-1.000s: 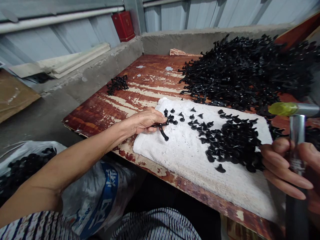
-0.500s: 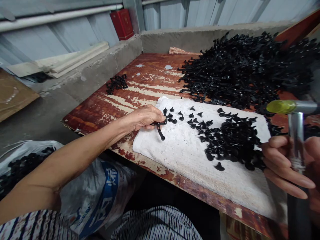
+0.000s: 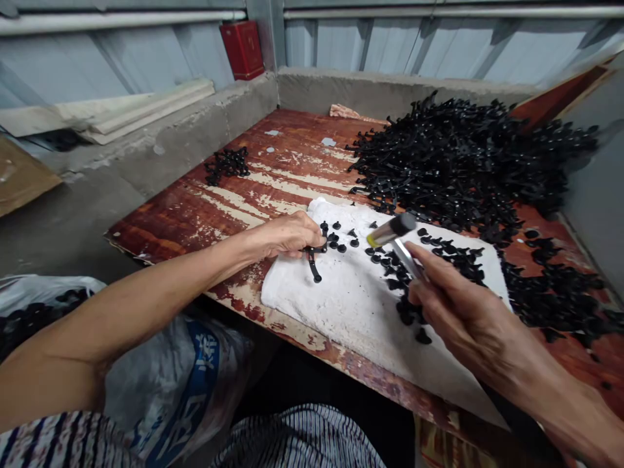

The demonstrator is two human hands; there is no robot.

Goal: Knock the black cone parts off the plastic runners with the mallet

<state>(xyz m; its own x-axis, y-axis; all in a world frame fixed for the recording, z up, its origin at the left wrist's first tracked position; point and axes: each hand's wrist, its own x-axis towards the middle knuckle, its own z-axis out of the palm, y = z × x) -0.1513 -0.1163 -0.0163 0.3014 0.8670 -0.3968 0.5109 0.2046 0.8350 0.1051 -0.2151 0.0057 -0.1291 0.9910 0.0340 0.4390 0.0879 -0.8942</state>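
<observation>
My left hand (image 3: pixel 291 235) pinches a black branched part (image 3: pixel 314 265) against a folded white towel (image 3: pixel 341 312); one arm of the part points toward me, and the fingers hide some of it. In my right hand (image 3: pixel 453 302) is a mallet (image 3: pixel 394 230) with a yellow face and a black face. Its head hovers over the towel, to the right of the branched part. Small black round-based pieces (image 3: pixel 354 243) lie scattered between the two hands. A denser cluster of these pieces (image 3: pixel 461 261) is partly covered by my right hand.
A large heap of black branched parts (image 3: pixel 453 156) fills the back right of the worn red board (image 3: pixel 287 130). A smaller pile (image 3: pixel 227 165) sits at the left. More black pieces (image 3: pixel 556 279) lie at the right. Below left stands a white plastic bag (image 3: pixel 160 383).
My right hand has brought the mallet leftward from the right edge to above the towel, and its fingers have closed round the handle. My left hand still holds the branched part in place.
</observation>
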